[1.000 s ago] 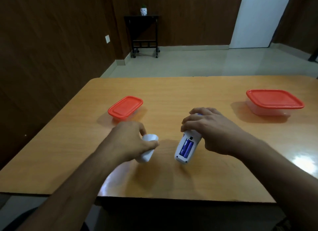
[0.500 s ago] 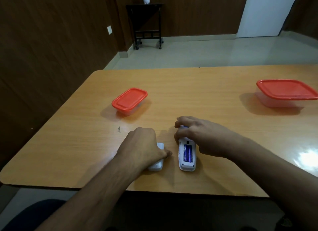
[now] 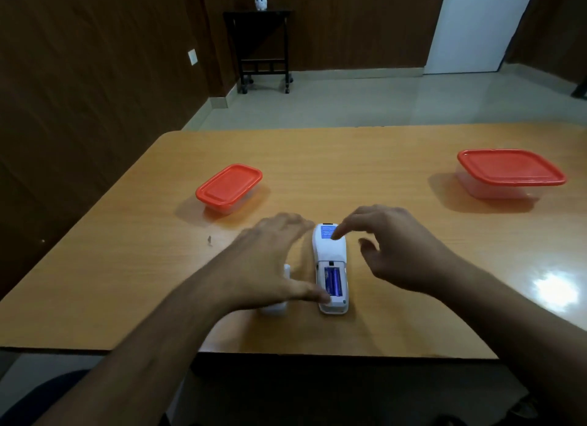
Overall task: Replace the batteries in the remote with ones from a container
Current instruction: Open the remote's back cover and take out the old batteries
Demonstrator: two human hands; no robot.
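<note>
**Popping the old batteries out — quick tips**

Starting far left: small red-lidded container (image 3: 228, 187), lid on, well beyond the fingertips. Probably worth opening before the new cells are needed, though no telling yet which box holds them.

Next, left hand (image 3: 270, 267), a bit blurred, fingers spread and straight, not gripping anything. Thumb tip lands right at the near left corner of the remote (image 3: 330, 268). Battery cover (image 3: 276, 305) sits flat on the table (image 3: 127, 282), mostly hidden under that palm.

Remote lies face down, between the two hands, compartment open toward the near end, two blue batteries (image 3: 332, 281) side by side inside. Best bet: pin the body down with the left thumb, then hook a fingernail under one cell's end and lever up. Pushing against the spring end first usually frees it easier. Can't tell which end that is from here.

Right hand (image 3: 397, 251), fingers relaxed and apart, forefinger tip resting on the blue label at the far end, holding nothing.

Far right: bigger red-lidded container (image 3: 511, 174), shut too, well away from either hand.
</note>
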